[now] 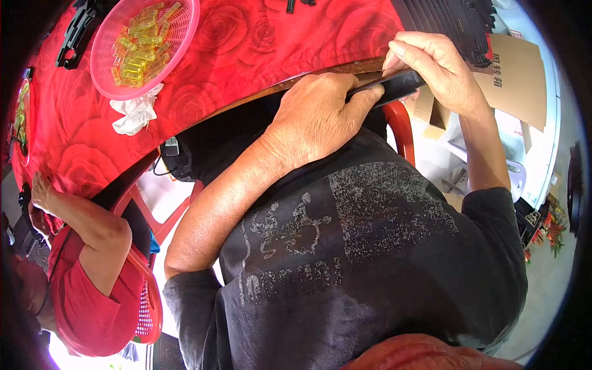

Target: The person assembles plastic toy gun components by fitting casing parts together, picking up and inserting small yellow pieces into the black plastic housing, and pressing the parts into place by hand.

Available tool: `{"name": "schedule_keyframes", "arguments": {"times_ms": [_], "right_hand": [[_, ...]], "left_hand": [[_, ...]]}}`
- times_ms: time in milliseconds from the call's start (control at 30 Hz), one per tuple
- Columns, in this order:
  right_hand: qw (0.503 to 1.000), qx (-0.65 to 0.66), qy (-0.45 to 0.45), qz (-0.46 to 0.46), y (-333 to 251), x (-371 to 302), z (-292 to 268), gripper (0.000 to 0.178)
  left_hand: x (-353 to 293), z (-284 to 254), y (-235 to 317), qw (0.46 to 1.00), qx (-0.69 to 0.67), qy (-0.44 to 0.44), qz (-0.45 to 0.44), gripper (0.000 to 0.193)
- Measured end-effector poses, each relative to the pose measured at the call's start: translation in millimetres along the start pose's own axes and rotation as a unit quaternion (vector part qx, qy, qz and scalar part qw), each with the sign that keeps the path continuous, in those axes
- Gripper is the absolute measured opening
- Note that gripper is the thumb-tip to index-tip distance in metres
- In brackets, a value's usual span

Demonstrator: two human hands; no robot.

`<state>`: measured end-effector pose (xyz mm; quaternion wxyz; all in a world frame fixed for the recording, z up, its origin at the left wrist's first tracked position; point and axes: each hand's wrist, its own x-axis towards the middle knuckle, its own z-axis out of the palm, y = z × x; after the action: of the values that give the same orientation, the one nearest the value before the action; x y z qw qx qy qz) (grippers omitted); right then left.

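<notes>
My left hand (317, 116) is closed around a long, narrow black plastic piece (402, 85), held at the table's near edge above my lap. The piece slants up to the right, and its left end is hidden under my fingers. My right hand (439, 66) is just above the piece's right part, thumb and fingertips pressed together close to its upper edge. Whatever small thing may be between those fingertips is hidden. Beyond both hands lies a red rose-patterned tablecloth (246, 74).
A pink basket (100, 77) of small clear yellow tubes stands at the far left beside a crumpled white cloth (137, 112). Black plastic parts (447, 24) are stacked at the far right, near a cardboard box (518, 77). A co-worker in a red shirt (86, 302) sits at left.
</notes>
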<state>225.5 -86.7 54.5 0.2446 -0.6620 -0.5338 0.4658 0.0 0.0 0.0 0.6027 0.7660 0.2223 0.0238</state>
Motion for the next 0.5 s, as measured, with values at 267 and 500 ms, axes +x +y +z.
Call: {"name": "schedule_keyframes", "arguments": {"times_ms": [267,500], "right_hand": [[0.999,-0.034,0.024,0.012,-10,11,16,0.033],[0.998,-0.007,0.04,-0.043,1,0,18,0.03]], "left_hand": [[-2,-9,-7,0.999,-0.012,0.003,-0.034,0.049],[-4,3,-3,0.999,-0.017,0.024,-0.033,0.046]]}}
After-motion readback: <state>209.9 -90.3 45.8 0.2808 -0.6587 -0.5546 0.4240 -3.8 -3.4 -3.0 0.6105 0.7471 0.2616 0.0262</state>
